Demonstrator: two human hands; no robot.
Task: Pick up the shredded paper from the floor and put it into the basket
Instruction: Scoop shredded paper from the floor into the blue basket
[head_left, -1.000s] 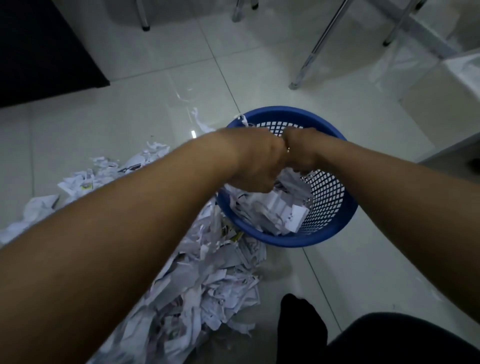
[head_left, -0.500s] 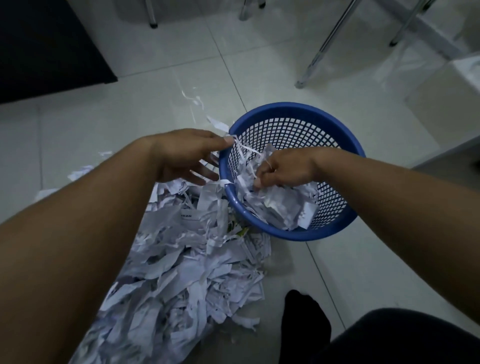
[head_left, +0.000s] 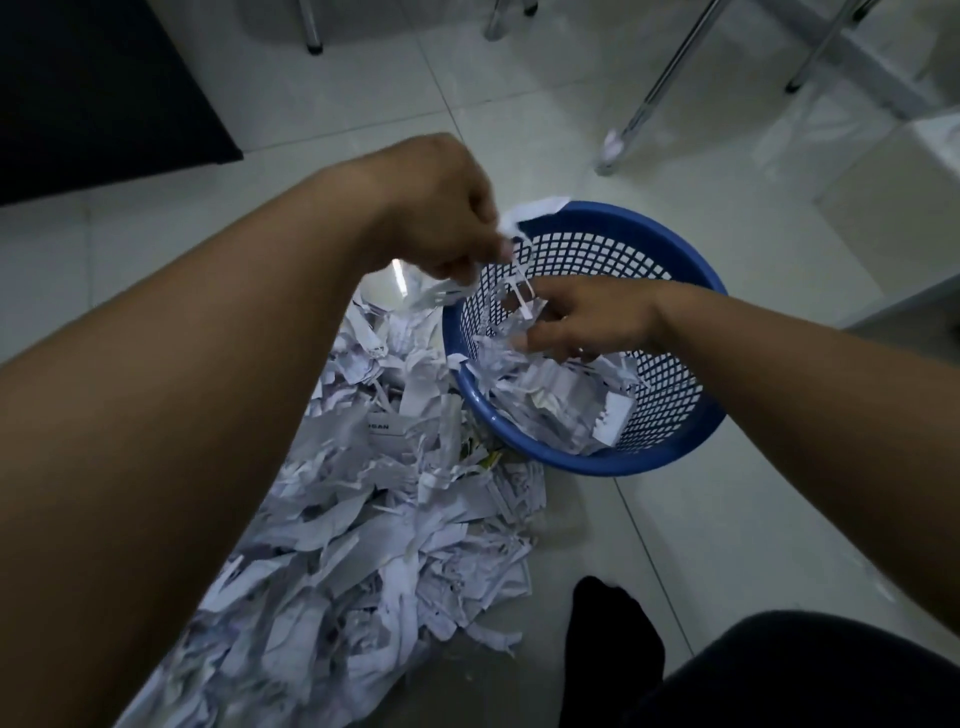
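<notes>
A blue mesh basket (head_left: 670, 395) stands on the white tiled floor, partly filled with shredded paper (head_left: 550, 400). A large heap of shredded paper (head_left: 374, 525) lies on the floor to its left and front. My left hand (head_left: 441, 208) hovers by the basket's left rim, fingers pinched on a few thin paper strips (head_left: 519, 260) that dangle toward the basket. My right hand (head_left: 587, 319) reaches into the basket above the paper, fingers spread and touching the strips.
Metal chair or table legs (head_left: 649, 104) stand beyond the basket. A dark mat or panel (head_left: 93, 88) fills the top left. A pale box or cabinet (head_left: 893, 197) is at the right. My dark-socked foot (head_left: 613, 644) and knee are at the bottom right.
My left hand has risen from the floor heap to the basket's rim, pinching strips. My right hand has opened over the paper in the basket. The view shifted slightly.
</notes>
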